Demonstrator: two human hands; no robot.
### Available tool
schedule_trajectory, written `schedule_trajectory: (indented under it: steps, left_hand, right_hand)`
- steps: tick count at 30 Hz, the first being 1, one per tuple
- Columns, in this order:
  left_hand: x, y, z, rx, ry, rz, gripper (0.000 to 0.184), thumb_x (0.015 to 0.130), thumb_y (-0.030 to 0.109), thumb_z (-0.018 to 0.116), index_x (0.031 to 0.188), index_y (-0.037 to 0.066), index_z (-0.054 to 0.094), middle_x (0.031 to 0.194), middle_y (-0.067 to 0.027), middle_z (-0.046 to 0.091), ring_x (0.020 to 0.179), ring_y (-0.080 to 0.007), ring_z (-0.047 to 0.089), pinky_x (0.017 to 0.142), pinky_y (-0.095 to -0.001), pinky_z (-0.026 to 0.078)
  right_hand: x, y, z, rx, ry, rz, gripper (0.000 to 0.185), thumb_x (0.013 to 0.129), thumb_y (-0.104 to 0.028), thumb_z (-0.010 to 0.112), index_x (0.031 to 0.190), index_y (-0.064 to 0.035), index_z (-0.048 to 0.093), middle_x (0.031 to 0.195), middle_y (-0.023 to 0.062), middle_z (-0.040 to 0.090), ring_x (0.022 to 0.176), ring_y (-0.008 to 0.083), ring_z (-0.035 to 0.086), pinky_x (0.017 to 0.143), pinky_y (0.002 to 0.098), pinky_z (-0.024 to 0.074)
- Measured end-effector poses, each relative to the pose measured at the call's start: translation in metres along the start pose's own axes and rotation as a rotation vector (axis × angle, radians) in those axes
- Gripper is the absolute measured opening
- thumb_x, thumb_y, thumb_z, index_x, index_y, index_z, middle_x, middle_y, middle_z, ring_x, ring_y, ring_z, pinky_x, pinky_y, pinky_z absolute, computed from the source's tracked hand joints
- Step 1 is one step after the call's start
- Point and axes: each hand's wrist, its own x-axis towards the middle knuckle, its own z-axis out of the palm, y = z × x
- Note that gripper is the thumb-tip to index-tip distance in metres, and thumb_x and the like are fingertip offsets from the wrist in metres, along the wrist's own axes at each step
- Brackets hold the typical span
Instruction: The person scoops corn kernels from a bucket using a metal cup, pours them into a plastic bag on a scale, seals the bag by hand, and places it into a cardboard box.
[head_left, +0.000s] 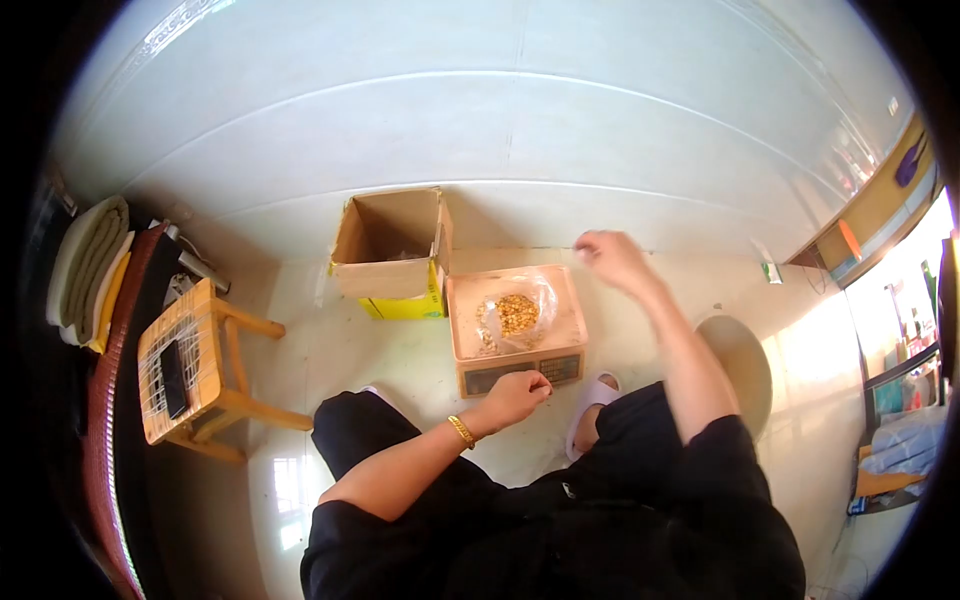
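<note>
In front of me stands what looks like a weighing scale [462, 335] with a peach-coloured pan and a dark front panel. On its pan lies an open clear plastic bag [546, 296] holding small yellow kernels [517, 314], perhaps corn. My left hand [513, 399], below a gold bracelet, is closed with fingertips together just at the scale's front edge. Whatever it may hold is too small to make out. Raised beyond the scale's right back corner, my right hand [612, 258] has its fingers curled together; its contents, if any, cannot be seen.
An open cardboard box [400, 275] with yellow lower sides touches the scale's left side. At left is a wooden stool [205, 385] with a dark phone-like object [173, 380] on it. A round beige object [738, 370] sits right of my right forearm. A white wall rises behind.
</note>
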Motion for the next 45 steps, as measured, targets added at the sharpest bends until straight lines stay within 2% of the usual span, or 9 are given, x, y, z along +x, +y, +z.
schedule_trajectory:
  steps: [5,8,25,28,30,33,40,43,45]
  left_hand:
    - [-0.011,0.002,-0.001,0.043,-0.027,0.001,0.025,0.088,0.025,0.055,0.099,0.003,0.061,0.081,-0.0062,0.063,0.067,-0.014,0.06,0.062,-0.0283,0.049]
    - [-0.015,-0.003,0.002,0.166,-0.049,0.137,0.027,0.09,0.025,0.052,0.1,0.002,0.061,0.088,-0.0127,0.065,0.074,-0.0229,0.062,0.069,-0.0325,0.049]
    - [0.01,0.069,-0.029,0.215,-0.095,-0.043,0.026,0.089,0.024,0.053,0.102,0.003,0.06,0.087,-0.0105,0.065,0.078,-0.0216,0.062,0.072,-0.0331,0.049]
    - [0.027,0.084,-0.046,0.482,0.07,0.057,0.026,0.086,0.022,0.057,0.104,0.003,0.059,0.095,-0.014,0.063,0.085,-0.0274,0.06,0.076,-0.0362,0.048]
    - [0.052,0.058,-0.06,0.426,0.62,0.172,0.035,0.08,0.019,0.064,0.11,0.003,0.056,0.104,-0.0165,0.06,0.093,-0.0331,0.056,0.081,-0.0391,0.046]
    - [0.079,0.004,-0.066,0.556,1.04,0.153,0.045,0.077,0.018,0.068,0.116,0.005,0.051,0.111,-0.0178,0.057,0.098,-0.0347,0.053,0.084,-0.0399,0.045]
    - [0.063,-0.081,-0.073,0.154,0.937,-0.207,0.044,0.079,0.01,0.061,0.12,0.001,0.047,0.092,-0.0171,0.061,0.077,-0.0299,0.059,0.071,-0.0363,0.049]
    - [0.071,-0.101,-0.075,-0.415,1.004,-0.084,0.039,0.084,0.011,0.056,0.121,0.003,0.046,0.086,-0.0102,0.061,0.072,-0.0209,0.059,0.066,-0.0307,0.048]
    - [0.074,-0.101,-0.07,-0.392,0.982,-0.058,0.037,0.086,0.014,0.057,0.122,0.005,0.047,0.084,-0.006,0.058,0.073,-0.0154,0.056,0.066,-0.0287,0.047]
  right_hand:
    - [-0.025,-0.042,0.115,-0.107,-0.27,0.05,0.018,0.081,-0.022,0.058,0.091,-0.0094,0.066,0.091,0.0143,0.066,0.085,0.0318,0.062,0.075,0.041,0.048]
    - [-0.042,-0.023,0.159,-0.055,-0.205,0.139,0.019,0.081,-0.023,0.057,0.091,-0.0091,0.066,0.09,0.017,0.065,0.084,0.0325,0.062,0.074,0.0414,0.0481]
    - [-0.054,0.04,0.207,0.067,0.353,0.437,0.02,0.082,-0.022,0.057,0.092,-0.0062,0.063,0.098,0.0179,0.056,0.093,0.0357,0.055,0.074,0.0461,0.048]
    - [-0.049,0.038,0.199,0.126,0.372,0.357,0.024,0.079,-0.022,0.06,0.098,-0.0075,0.064,0.107,0.0184,0.053,0.1,0.0356,0.053,0.075,0.0449,0.0488]
    - [-0.05,0.03,0.193,0.056,0.345,0.339,0.027,0.079,-0.023,0.061,0.101,-0.0084,0.064,0.111,0.0188,0.051,0.102,0.0367,0.052,0.076,0.0448,0.0489]
    - [-0.049,0.03,0.199,0.017,0.261,0.369,0.034,0.077,-0.022,0.063,0.108,-0.0094,0.064,0.125,0.0212,0.044,0.109,0.0412,0.048,0.08,0.0444,0.0489]
    - [-0.029,0.065,0.222,0.477,0.3,0.487,0.023,0.077,-0.007,0.057,0.098,-0.0046,0.066,0.095,0.0184,0.063,0.084,0.0303,0.061,0.074,0.0367,0.0491]
    - [-0.021,0.076,0.228,0.845,0.395,0.606,0.022,0.077,0.001,0.054,0.096,-0.003,0.065,0.089,0.0157,0.065,0.075,0.0234,0.061,0.069,0.0331,0.0488]
    - [-0.02,0.082,0.236,1.055,0.404,0.697,0.022,0.077,0.002,0.053,0.096,-0.0024,0.063,0.089,0.0145,0.065,0.074,0.0204,0.061,0.068,0.0307,0.0482]
